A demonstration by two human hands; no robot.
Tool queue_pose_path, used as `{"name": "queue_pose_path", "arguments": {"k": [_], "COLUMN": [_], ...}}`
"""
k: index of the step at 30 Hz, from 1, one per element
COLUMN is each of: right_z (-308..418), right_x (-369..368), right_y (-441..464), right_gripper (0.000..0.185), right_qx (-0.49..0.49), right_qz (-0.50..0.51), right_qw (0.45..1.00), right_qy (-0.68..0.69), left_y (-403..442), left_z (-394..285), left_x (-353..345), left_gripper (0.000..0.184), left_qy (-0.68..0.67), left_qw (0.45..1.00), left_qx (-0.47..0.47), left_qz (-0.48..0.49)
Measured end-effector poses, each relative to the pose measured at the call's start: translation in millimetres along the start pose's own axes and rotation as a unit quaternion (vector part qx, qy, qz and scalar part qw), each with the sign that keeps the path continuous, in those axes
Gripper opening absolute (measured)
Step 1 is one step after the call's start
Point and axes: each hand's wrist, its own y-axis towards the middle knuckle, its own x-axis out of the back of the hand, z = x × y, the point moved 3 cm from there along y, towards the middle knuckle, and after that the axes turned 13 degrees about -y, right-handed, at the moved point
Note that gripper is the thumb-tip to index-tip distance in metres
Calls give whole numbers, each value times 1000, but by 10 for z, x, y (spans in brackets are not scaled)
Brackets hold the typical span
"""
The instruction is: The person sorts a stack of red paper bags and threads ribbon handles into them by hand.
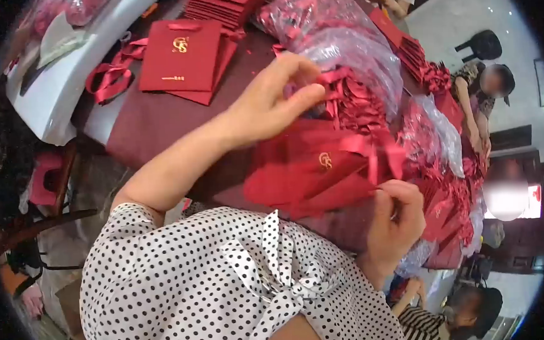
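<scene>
In front of me a red paper gift bag (303,168) with a gold logo lies on the dark red tablecloth, slightly blurred. Its red ribbon handle (374,154) loops at the right end. My left hand (280,98) hovers above the bag, thumb and curved fingers apart, close to a bundle of red ribbons (355,102). At the bag's right corner my right hand (396,221) is closed, thumb and forefinger pinched by the ribbon's lower end. The exact contact there is hard to see.
Finished-looking red bags (181,57) lie at the upper left, beside a loose ribbon (110,83). Clear plastic sacks (338,29) of red ribbon fill the far side. Stacked bags (221,1) stand behind. Other people sit along the right, one in a striped top (425,324).
</scene>
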Motion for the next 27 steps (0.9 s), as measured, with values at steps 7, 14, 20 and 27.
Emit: {"name": "queue_pose_path", "arguments": {"k": [7, 14, 20, 27], "right_z": [16, -196, -673, -971], "right_x": [-120, -234, -647, -593], "right_y": [334, 281, -162, -156], "right_gripper": [15, 29, 26, 13], "right_qx": [72, 81, 37, -40], "right_qz": [-153, -118, 43, -19], "right_qw": [985, 987, 998, 998], "right_qy": [36, 69, 22, 50], "left_y": [-179, -280, -914, -519], "left_z": [-345, -392, 413, 83], "left_x": [-239, 972, 1775, 1390], "left_gripper": [48, 46, 51, 42], "left_qy": [-161, -50, 53, 496], "left_qw": [980, 931, 896, 846], "left_qx": [30, 144, 293, 80], "left_qz": [111, -331, -331, -179]}}
